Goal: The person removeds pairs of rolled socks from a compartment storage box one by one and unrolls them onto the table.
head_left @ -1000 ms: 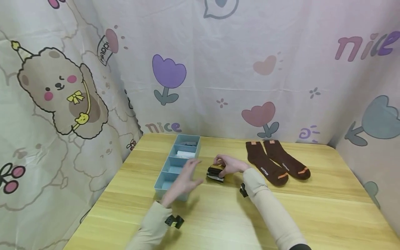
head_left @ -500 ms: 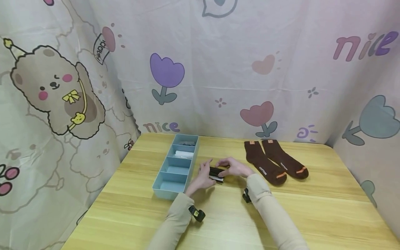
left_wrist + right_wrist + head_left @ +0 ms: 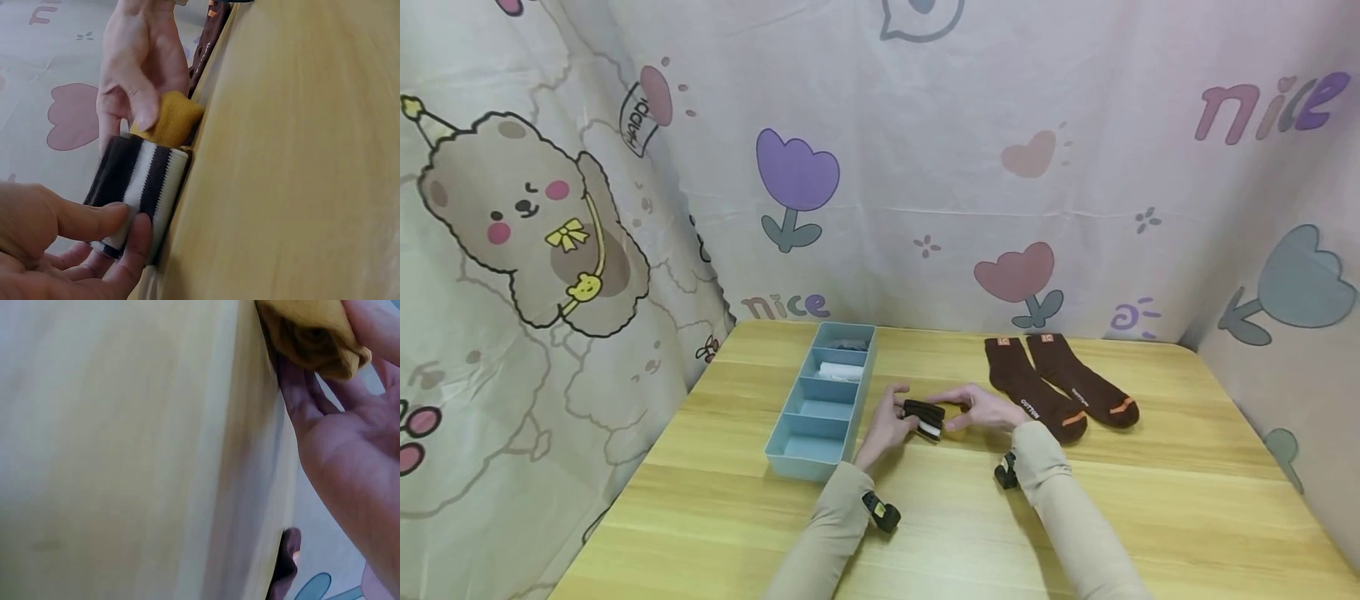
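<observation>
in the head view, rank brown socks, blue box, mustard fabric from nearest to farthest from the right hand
1. Mustard fabric, in the right hand
2. Brown socks, on its right
3. Blue box, left, beyond the left hand

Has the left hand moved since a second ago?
Yes, rightward: in the head view, the left hand overlapped the blue tray; now it's mostly right of it, pinching the striped fabric roll.

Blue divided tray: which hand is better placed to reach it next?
Likely the left hand: it sits nearest the blue divided tray, while the right hand is beyond the striped bundle, nearer the brown socks.
</observation>
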A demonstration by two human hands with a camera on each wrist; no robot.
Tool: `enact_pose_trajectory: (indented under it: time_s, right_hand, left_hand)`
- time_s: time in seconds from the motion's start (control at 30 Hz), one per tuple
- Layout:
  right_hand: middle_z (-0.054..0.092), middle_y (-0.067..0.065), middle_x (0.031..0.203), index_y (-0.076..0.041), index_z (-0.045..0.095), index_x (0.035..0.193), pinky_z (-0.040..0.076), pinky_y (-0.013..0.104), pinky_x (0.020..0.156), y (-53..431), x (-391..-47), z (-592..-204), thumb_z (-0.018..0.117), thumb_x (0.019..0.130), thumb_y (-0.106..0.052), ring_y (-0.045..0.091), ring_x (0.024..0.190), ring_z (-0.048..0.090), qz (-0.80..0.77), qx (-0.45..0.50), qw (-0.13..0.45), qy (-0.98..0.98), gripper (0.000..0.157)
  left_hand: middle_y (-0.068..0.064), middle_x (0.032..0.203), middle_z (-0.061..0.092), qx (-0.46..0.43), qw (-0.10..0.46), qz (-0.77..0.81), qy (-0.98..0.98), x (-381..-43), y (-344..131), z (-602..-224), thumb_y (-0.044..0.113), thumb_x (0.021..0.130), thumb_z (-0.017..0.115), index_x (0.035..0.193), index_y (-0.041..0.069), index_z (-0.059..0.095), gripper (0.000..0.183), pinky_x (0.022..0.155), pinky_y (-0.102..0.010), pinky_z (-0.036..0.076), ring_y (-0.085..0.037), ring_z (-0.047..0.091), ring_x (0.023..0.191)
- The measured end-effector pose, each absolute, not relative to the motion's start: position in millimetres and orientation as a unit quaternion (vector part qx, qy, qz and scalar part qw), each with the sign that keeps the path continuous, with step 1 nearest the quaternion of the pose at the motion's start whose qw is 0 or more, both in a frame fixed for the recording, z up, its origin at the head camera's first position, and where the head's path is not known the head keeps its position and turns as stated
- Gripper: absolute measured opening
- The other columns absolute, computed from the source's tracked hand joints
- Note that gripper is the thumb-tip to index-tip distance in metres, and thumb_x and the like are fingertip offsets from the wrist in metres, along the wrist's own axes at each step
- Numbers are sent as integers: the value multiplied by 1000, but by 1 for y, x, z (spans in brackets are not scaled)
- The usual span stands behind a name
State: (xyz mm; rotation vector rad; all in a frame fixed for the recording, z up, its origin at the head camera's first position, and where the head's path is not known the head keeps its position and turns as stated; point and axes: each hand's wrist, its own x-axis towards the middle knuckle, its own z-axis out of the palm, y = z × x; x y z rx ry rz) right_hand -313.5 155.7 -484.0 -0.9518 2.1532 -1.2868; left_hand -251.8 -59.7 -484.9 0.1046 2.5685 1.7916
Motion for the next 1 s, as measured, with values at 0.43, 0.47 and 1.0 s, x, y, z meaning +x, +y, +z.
enact_pose_trajectory:
  time_s: [0.43, 0.47, 1.0]
  right_hand:
    - [59, 21, 142, 0, 59, 138, 39, 56, 115, 155, -313, -486, 69, 92, -10, 41, 137, 49, -447, -323, 192, 812, 48]
    - [59, 21, 141, 0, 60, 137, 39, 56, 114, 154, -313, -485, 69, 92, -9, 41, 137, 49, -449, -319, 192, 812, 47]
    - [59, 18, 143, -7, 57, 141, 44, 32, 101, 154, -307, -482, 84, 79, -17, 24, 121, 56, -417, -320, 187, 830, 68]
  left_hand:
    - [-21, 90, 76, 87, 11, 551, 830, -246, -69, -481, 15, 104, 51, 92, -5, 75, 34, 75, -27, 56, -24, 71, 80]
    - [-18, 90, 77, 92, 8, 537, 839, -245, -69, -481, 14, 102, 54, 92, -3, 76, 30, 74, -26, 55, -21, 70, 80]
    - [-19, 99, 75, 123, 64, 519, 844, -245, -65, -486, -15, 76, 68, 101, -6, 72, 27, 73, -23, 57, -22, 72, 85]
